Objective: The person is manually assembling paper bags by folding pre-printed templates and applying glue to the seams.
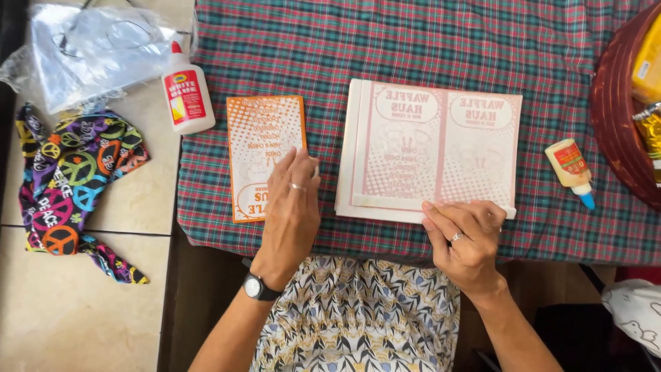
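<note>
Desk [413,41]: far half of the plaid cloth open, wide lane across the top. Narrow strip between orange printed sheet [265,148] and pink paper stack [430,148]; left hand [292,207] fills its near end. Right hand [465,238] blocks the stack's near edge. Small glue bottle [570,169] and brown basket [616,117] crowd the right side. Large glue bottle [187,93] stands at the left edge.
</note>
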